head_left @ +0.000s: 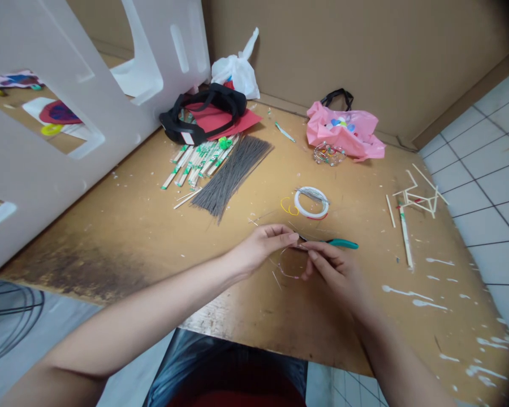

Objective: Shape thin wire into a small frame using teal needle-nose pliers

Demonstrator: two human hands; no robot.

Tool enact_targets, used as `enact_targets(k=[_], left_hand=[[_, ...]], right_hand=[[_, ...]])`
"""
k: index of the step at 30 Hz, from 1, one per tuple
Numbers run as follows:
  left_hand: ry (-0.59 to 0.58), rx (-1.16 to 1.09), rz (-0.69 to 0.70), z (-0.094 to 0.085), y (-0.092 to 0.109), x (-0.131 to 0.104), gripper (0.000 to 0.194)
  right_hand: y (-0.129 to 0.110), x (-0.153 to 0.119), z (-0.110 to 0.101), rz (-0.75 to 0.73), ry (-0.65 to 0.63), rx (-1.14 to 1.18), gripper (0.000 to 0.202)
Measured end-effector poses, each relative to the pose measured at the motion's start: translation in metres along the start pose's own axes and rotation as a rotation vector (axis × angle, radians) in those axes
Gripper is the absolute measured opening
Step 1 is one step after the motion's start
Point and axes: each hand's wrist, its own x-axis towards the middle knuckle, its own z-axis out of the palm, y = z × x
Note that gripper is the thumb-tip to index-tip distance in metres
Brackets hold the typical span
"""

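Note:
Near the middle of the table, my left hand (271,242) pinches thin wire between thumb and fingers. My right hand (326,261) is closed on the same wire close beside it, fingertips nearly touching the left ones. A thin beaded wire loop (289,276) hangs below and between both hands. Behind my right hand lie pliers with a teal handle (343,243), partly hidden by the fingers. Just beyond the hands is a white ring (297,203) with wire pieces across it and a yellow wire (287,207) at its left.
A bundle of grey wires (233,175), wrapped chopsticks (199,161) and a black headset (180,127) lie back left. A pink bag (343,135) and white bag (240,73) stand behind. Joined sticks (422,199) lie right; a white plastic panel (152,56) borders the left.

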Motion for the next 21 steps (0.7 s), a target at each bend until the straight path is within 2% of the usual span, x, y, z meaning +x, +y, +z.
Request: enact_targets(k=[3, 7, 12, 16, 19, 21], left_hand=[[-0.015, -0.171, -0.084, -0.0017, -0.0031, 0.0017, 0.021], [-0.057, -0.132, -0.072, -0.0023, -0.0019, 0.0009, 0.021], [-0.146, 0.067, 0.105, 0.0016, -0.0001, -0.0032, 0.018], [-0.129, 0.227, 0.285, 0.003, 0.0004, -0.0064, 0.018], [-0.118, 0.307, 0.31, 0.0026, 0.0002, -0.0078, 0.018], [-0.118, 0.254, 0.284, 0.0024, -0.0013, -0.0075, 0.019]], right_hand=[[0.001, 0.0009, 0.0015, 0.015, 0.008, 0.051, 0.03], [0.0, 0.0003, 0.0021, 0.058, 0.024, 0.085, 0.03], [-0.0027, 0.0003, 0.003, 0.13, 0.042, 0.138, 0.029], [-0.0012, 0.0015, 0.0024, 0.145, 0.008, 0.189, 0.029], [-0.0006, 0.0017, 0.0014, 0.145, -0.029, 0.209, 0.027], [-0.0008, 0.0013, 0.0012, 0.129, -0.04, 0.189, 0.025]])
